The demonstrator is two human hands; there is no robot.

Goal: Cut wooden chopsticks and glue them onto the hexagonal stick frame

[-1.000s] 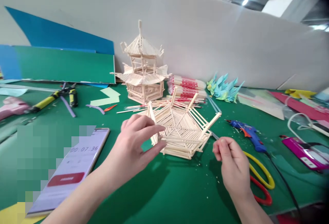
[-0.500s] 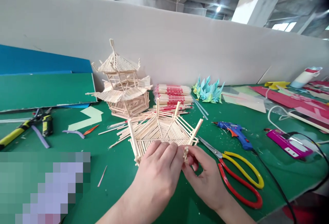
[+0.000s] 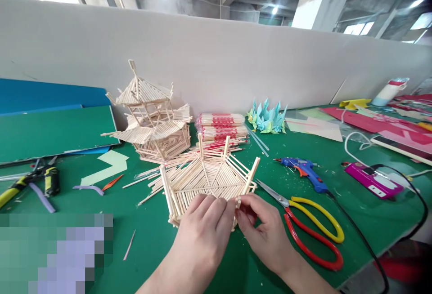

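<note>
A hexagonal frame (image 3: 189, 195) of thin wooden sticks lies on the green table, with a stick-lined floor and short upright posts at its corners. My left hand (image 3: 205, 231) is curled over its near side, fingers together, hiding that edge. At the near right, my right hand (image 3: 263, 226) pinches a small bundle of wooden sticks (image 3: 238, 202) whose pale ends show between the two hands. Whether this bundle is joined to the frame is hidden. Loose wooden sticks (image 3: 151, 186) lie behind and left of the frame.
A stick pagoda (image 3: 148, 127) stands behind, beside packs of sticks (image 3: 221, 125) and a blue paper ornament (image 3: 267, 118). At right lie scissors (image 3: 286, 203), a blue glue gun (image 3: 307, 170) with its cable and a purple power strip (image 3: 373, 181). Pliers (image 3: 50, 179) lie at left.
The view has shifted slightly, so the scene sits a little lower and further left. Both hands keep nearly the same grip at the frame's near side.
</note>
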